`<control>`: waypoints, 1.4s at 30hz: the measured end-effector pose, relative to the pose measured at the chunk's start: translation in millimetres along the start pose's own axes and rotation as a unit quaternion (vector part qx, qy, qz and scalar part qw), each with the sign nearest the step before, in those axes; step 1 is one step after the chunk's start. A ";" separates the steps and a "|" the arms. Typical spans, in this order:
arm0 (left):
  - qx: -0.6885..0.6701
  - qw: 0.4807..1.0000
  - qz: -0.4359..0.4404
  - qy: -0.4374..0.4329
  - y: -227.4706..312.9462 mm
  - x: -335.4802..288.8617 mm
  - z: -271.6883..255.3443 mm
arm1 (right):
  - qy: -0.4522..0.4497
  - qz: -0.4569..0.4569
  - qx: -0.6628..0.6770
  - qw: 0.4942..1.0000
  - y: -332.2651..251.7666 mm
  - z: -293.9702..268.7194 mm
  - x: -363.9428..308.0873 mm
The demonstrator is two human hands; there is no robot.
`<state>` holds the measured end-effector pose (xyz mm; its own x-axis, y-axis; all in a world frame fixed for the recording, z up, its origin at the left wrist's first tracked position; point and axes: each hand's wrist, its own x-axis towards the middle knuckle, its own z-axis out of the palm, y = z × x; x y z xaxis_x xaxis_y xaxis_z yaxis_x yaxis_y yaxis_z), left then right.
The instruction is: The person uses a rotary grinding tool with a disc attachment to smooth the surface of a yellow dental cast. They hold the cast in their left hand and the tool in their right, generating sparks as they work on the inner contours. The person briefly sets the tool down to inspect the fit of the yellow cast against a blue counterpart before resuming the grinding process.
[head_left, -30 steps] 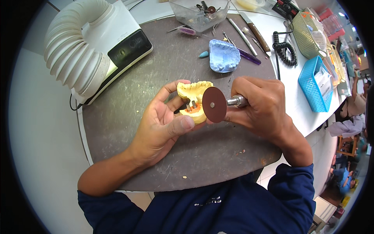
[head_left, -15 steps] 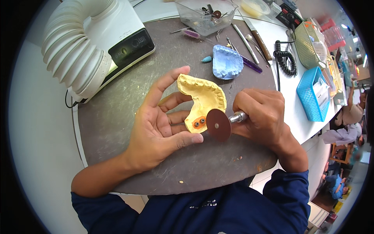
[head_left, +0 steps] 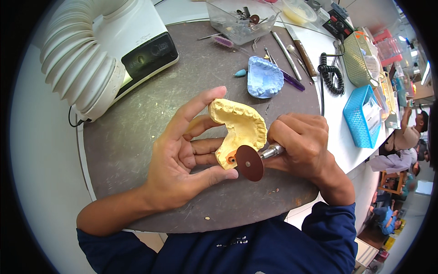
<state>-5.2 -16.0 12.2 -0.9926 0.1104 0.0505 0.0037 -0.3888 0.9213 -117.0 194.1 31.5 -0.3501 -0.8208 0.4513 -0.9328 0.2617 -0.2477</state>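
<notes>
A yellow plaster dental cast [head_left: 244, 119], shaped like a horseshoe, is held by my left hand [head_left: 175, 153], thumb at its near end and fingers along its left side. An orange patch [head_left: 231, 156] with a small round metal piece shows at that near end. My right hand [head_left: 299, 141] is closed round a metal rotary handpiece [head_left: 273, 150]. Its thin reddish-brown disc [head_left: 250, 170] overlaps the cast's near end and hides part of the orange patch. Whether the disc touches the cast, I cannot tell. Beyond the cast lies a blue dental cast [head_left: 264, 78] on the grey bench mat.
A white machine [head_left: 150, 50] with a ribbed hose [head_left: 75, 59] stands at the left. At the back are a clear tray [head_left: 223, 27] of small tools, a knife [head_left: 305, 57] and a purple-handled tool [head_left: 293, 80]. A coiled cord [head_left: 335, 77] and blue basket [head_left: 358, 116] lie right. People appear far right.
Both hands, with the cast and handpiece, have come slightly nearer to me. The disc now covers one of the two metal pieces that showed before. The view has shifted a little.
</notes>
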 end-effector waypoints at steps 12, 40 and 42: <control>0.000 1.000 0.003 0.000 -1.6 0.3 -0.7 | -0.025 0.009 0.000 1.000 -1.0 -1.5 -0.3; 0.012 1.000 0.013 0.002 -3.1 0.0 0.0 | -0.015 -0.018 -0.025 0.999 1.1 -1.2 2.4; 0.012 1.000 0.015 0.000 -3.2 0.1 -0.3 | -0.018 -0.021 -0.026 0.999 1.0 -2.0 3.0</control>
<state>-5.3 -15.1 9.2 -0.9919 0.0993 0.0787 0.0367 -0.3695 0.9285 -119.1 192.9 34.4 -0.3091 -0.8485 0.4296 -0.9498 0.2525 -0.1848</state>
